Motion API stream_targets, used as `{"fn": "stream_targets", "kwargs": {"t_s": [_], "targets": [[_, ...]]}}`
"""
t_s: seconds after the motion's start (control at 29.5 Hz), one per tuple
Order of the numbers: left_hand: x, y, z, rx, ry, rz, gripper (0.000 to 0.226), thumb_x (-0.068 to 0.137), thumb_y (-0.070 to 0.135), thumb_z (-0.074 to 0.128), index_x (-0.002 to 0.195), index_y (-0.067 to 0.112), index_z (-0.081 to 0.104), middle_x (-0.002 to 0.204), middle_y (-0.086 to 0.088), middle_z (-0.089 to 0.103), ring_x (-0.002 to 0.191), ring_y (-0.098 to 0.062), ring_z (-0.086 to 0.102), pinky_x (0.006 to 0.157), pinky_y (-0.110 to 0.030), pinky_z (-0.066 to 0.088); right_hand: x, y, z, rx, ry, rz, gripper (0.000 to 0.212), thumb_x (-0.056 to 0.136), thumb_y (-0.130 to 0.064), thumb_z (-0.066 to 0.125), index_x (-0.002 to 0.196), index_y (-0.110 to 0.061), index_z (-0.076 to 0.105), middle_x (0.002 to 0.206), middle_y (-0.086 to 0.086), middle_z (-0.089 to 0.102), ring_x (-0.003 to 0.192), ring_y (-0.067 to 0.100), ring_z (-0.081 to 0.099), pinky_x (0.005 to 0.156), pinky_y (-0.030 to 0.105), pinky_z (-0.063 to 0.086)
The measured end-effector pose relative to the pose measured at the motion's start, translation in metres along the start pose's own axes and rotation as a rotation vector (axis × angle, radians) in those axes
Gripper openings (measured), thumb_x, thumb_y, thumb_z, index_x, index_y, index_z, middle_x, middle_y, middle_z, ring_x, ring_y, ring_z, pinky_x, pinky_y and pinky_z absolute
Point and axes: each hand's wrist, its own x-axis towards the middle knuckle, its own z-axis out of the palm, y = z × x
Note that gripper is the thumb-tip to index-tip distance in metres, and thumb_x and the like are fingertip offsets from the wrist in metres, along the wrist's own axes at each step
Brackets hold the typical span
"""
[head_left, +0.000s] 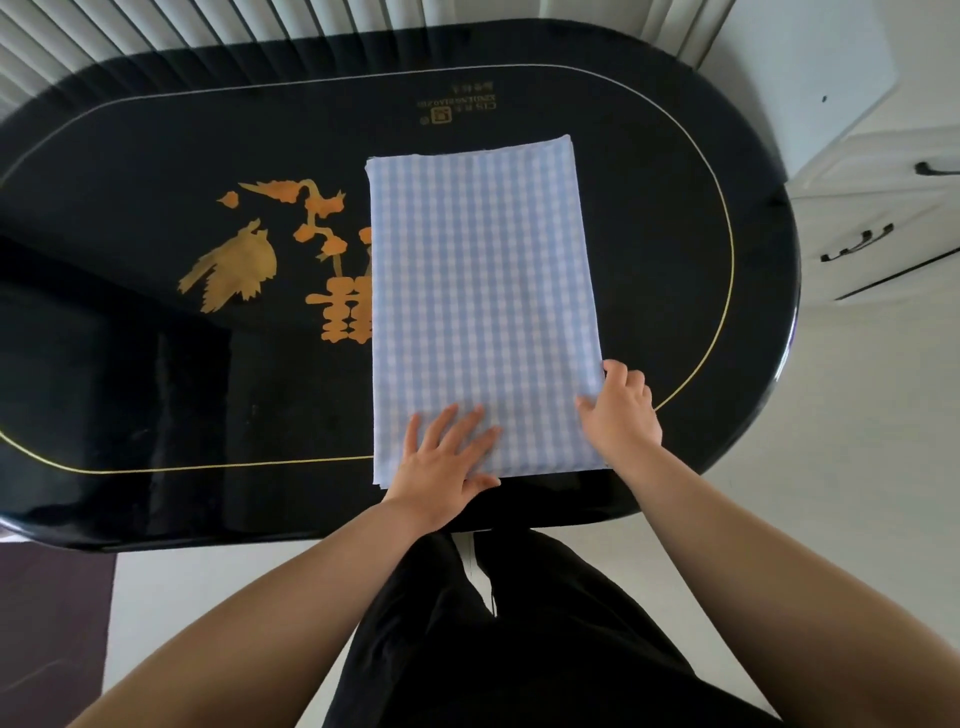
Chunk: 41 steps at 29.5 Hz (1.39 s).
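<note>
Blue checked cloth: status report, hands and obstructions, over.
Left hand flat on folded blue-and-white checked cloth. Right hand pinches its right edge. Black glossy oval table beneath; nothing obstructing.

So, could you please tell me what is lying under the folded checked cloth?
The black table lies under the checked cloth, which hides part of its gold design. Whether anything else lies beneath cannot be seen.

We are looking at a shiny black oval table (130, 364) with gold pictures; a folded blue checked cloth (483, 291) is lying flat on it.

A home: lacquered table (156, 364), white drawers (878, 218), blinds (130, 26).
</note>
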Motion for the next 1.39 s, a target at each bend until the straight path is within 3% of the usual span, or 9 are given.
{"fn": "stream_targets", "kwargs": {"t_s": [0.1, 0.24, 0.47, 0.54, 0.68, 0.88, 1.02, 1.12, 1.39], "targets": [[0.017, -0.002, -0.028, -0.391, 0.131, -0.249, 0.058, 0.094, 0.054, 0.038, 0.146, 0.033, 0.026, 0.152, 0.008, 0.027, 0.139, -0.018, 0.026, 0.115, -0.044, 0.024, 0.027, -0.022, -0.011, 0.002, -0.021, -0.001, 0.058, 0.087, -0.029, 0.061, 0.135, -0.016, 0.031, 0.129, 0.008, 0.041, 0.114, 0.025, 0.045, 0.073, 0.034, 0.042], [0.058, -0.027, -0.087, -1.210, 0.198, -0.760, 0.064, 0.095, 0.038, 0.052, 0.148, 0.031, 0.017, 0.126, 0.001, 0.053, 0.111, -0.018, 0.056, 0.084, -0.032, 0.048, 0.071, -0.053, -0.034, -0.086, 0.002, -0.002, 0.052, 0.086, -0.028, 0.061, 0.131, -0.012, 0.040, 0.127, 0.013, 0.048, 0.115, 0.030, 0.047, 0.079, 0.039, 0.043], [0.121, -0.097, -0.145, -1.818, 0.316, -0.918, 0.063, 0.094, 0.027, 0.057, 0.147, 0.026, 0.023, 0.106, -0.013, 0.067, 0.091, -0.026, 0.070, 0.075, -0.040, 0.058, 0.142, -0.104, -0.083, 0.550, -0.280, 0.313, 0.040, 0.085, -0.008, 0.060, 0.125, -0.004, 0.054, 0.088, 0.010, 0.062, 0.067, 0.017, 0.059, 0.054, 0.024, 0.047], [0.137, -0.112, -0.155, -1.865, 0.261, -0.955, 0.051, 0.095, 0.029, 0.056, 0.141, 0.018, 0.036, 0.102, -0.013, 0.070, 0.086, -0.026, 0.072, 0.074, -0.040, 0.059, 0.151, -0.116, -0.096, 0.819, -0.391, 0.490, 0.036, 0.088, -0.004, 0.060, 0.124, -0.005, 0.055, 0.098, 0.010, 0.063, 0.066, 0.013, 0.064, 0.045, 0.016, 0.049], [0.157, -0.135, -0.170, -1.881, 0.155, -0.963, 0.032, 0.095, 0.028, 0.056, 0.123, 0.012, 0.052, 0.095, -0.014, 0.074, 0.079, -0.025, 0.073, 0.059, -0.034, 0.060, 0.166, -0.127, -0.111, 1.064, -0.437, 0.554, 0.046, 0.087, -0.005, 0.064, 0.131, -0.010, 0.049, 0.130, 0.013, 0.052, 0.085, 0.021, 0.072, 0.045, 0.021, 0.054], [0.180, -0.159, -0.193, -1.863, -0.040, -0.911, 0.033, 0.093, 0.036, 0.057, 0.117, 0.015, 0.051, 0.096, -0.012, 0.075, 0.086, -0.023, 0.073, 0.059, -0.030, 0.059, 0.183, -0.139, -0.110, 1.135, -0.473, 0.536, 0.036, 0.086, -0.006, 0.065, 0.120, -0.009, 0.054, 0.120, 0.015, 0.057, 0.078, 0.023, 0.073, 0.068, 0.028, 0.060], [0.186, -0.171, -0.195, -1.744, -0.190, -0.918, 0.064, 0.084, 0.070, 0.040, 0.125, 0.021, 0.040, 0.099, -0.014, 0.074, 0.090, -0.026, 0.072, 0.066, -0.036, 0.060, 0.185, -0.130, -0.106, 1.148, -0.462, 0.502, 0.034, 0.084, -0.034, 0.068, 0.109, -0.013, 0.057, 0.114, 0.013, 0.061, 0.080, 0.027, 0.073, 0.066, 0.034, 0.061], [0.188, -0.171, -0.187, -1.704, -0.116, -0.935, 0.084, 0.079, 0.081, 0.024, 0.131, 0.017, 0.043, 0.096, -0.014, 0.074, 0.087, -0.027, 0.073, 0.064, -0.037, 0.060, 0.187, -0.122, -0.098, 1.213, -0.446, 0.473, 0.057, 0.081, -0.060, 0.057, 0.113, -0.013, 0.054, 0.111, 0.009, 0.065, 0.085, 0.029, 0.073, 0.067, 0.039, 0.059], [0.191, -0.175, -0.168, -1.739, 0.105, -0.956, 0.077, 0.079, 0.081, 0.020, 0.102, 0.016, 0.052, 0.088, -0.015, 0.075, 0.080, -0.027, 0.073, 0.062, -0.038, 0.060, 0.189, -0.115, -0.078, 1.307, -0.205, 0.442, 0.062, 0.085, -0.068, 0.043, 0.114, -0.016, 0.060, 0.105, 0.011, 0.069, 0.080, 0.035, 0.072, 0.067, 0.044, 0.060]]}}
